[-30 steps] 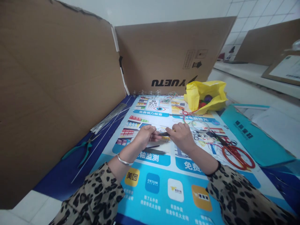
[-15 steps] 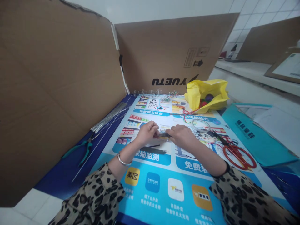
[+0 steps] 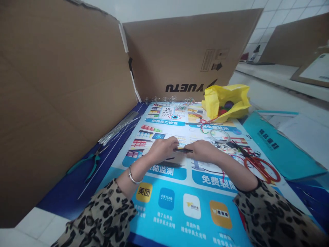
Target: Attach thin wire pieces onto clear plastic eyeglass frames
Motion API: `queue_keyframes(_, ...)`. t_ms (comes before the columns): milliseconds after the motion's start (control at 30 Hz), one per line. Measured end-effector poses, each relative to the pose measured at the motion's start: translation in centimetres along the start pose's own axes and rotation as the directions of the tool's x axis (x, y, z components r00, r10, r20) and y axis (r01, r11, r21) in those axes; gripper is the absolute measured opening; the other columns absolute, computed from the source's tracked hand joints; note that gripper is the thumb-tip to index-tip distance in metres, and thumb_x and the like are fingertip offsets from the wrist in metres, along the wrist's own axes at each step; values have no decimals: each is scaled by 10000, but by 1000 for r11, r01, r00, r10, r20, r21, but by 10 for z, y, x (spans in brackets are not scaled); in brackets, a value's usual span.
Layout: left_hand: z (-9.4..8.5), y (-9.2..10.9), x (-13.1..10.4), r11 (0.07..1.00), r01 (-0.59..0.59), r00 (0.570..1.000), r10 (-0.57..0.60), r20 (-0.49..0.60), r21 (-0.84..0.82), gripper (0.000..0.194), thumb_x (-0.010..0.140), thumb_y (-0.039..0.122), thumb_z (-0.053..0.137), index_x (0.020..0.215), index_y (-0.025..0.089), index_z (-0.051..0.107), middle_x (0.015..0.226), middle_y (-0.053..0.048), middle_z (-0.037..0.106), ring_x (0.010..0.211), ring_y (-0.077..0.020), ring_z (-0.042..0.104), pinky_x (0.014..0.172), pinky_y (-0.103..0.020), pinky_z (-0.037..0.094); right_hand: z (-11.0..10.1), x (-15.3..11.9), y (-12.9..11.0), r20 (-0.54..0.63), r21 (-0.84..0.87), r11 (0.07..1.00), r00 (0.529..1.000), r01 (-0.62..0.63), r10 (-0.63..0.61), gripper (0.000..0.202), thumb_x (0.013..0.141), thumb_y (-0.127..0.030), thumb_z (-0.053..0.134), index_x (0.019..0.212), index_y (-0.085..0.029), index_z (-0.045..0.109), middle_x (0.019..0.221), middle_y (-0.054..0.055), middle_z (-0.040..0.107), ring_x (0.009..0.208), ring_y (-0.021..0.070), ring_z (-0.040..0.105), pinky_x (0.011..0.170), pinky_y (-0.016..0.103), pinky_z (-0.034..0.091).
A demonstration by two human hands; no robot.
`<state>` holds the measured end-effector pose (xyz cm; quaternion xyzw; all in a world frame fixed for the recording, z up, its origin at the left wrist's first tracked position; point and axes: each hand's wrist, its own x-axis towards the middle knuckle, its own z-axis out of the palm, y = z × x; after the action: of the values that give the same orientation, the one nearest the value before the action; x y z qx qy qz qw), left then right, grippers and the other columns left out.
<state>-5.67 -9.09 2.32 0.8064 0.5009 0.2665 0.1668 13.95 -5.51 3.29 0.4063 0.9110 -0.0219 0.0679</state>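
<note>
Close together over the printed mat, both hands are closed on a short dark bundle of thin strands [image 3: 183,150], possibly wire. My left hand [image 3: 162,150] pinches its left end, thumb and fingers pressed together. At the other end, the fingers of my right hand [image 3: 203,151] are curled round it, and their tips are partly hidden. Just below the hands, another bundle of thin dark strands [image 3: 168,164] lies flat on the mat. Red cord [image 3: 223,175] hangs or lies beneath my right forearm.
Pliers [image 3: 91,163] and silvery wires [image 3: 115,132] lie at the left. Orange-handled scissors [image 3: 262,169] and a clear ring-shaped roll [image 3: 220,136] are at the right. A yellow bag [image 3: 226,101] holds coloured balls. Cardboard walls [image 3: 185,58] stand behind and left.
My right hand has shifted slightly right and down, so more of the dark bundle shows between the hands. Red cord has come into view under my right forearm. The view has tilted slightly.
</note>
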Motion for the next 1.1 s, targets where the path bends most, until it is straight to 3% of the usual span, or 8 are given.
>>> queue_keyframes(133,-3,-8,4,994,31,998,-37,-57,-109,188,849,245,414,831,214,599,743,24,674,714,-120,605,673,-211,421,2,2,-1,-45,-29,998,997,-64,63,312,833,-428,392,941,-250,625,865,65,678,774,231,602,542,261,288)
queue_keyframes(300,-6,-15,7,988,77,994,-87,-66,-133,205,796,283,496,669,188,626,612,21,625,614,-115,558,575,-204,373,7,5,-3,-70,-33,997,995,-73,71,314,834,-467,403,898,-257,627,836,41,675,747,208,594,543,254,284)
queue_keyframes(433,-5,-19,9,863,296,936,-347,-55,-409,196,727,276,561,564,169,576,508,36,554,491,-89,498,497,-198,340,12,7,-5,-198,-54,996,978,-73,61,252,834,-385,435,907,-235,624,864,47,648,807,198,557,588,267,289)
queue_keyframes(500,-3,-21,11,771,370,899,-437,-8,-518,213,724,285,558,551,161,542,460,48,506,402,-68,442,438,-190,318,16,8,-7,-347,-90,993,937,-80,44,203,821,-307,463,891,-217,631,816,48,628,801,191,527,639,282,289)
queue_keyframes(600,1,-23,12,696,397,882,-469,40,-599,206,743,295,535,594,152,535,453,56,482,333,-43,385,371,-174,277,22,7,-10,-552,-200,978,832,-68,-55,171,811,-260,485,865,-204,638,749,47,592,768,193,474,676,313,266)
queue_keyframes(767,7,-21,12,588,404,879,-463,118,-701,204,752,303,545,637,136,562,450,57,465,306,-32,357,325,-167,240,25,6,-13,-661,-356,934,713,-24,-234,164,830,-240,478,831,-197,636,682,46,551,710,183,406,657,333,238)
queue_keyframes(900,9,-17,11,541,409,876,-458,151,-735,198,748,285,557,625,131,561,439,61,452,301,-29,356,315,-165,230,23,5,-14,-679,-397,918,680,-21,-278,147,826,-222,489,822,-196,634,655,43,536,691,178,381,643,333,226)
queue_keyframes(1100,11,-13,10,523,416,872,-462,163,-744,190,740,259,555,603,128,560,432,65,444,300,-32,357,312,-168,235,24,4,-16,-678,-413,911,670,-5,-304,157,844,-214,474,821,-196,628,645,39,527,681,171,366,628,333,204)
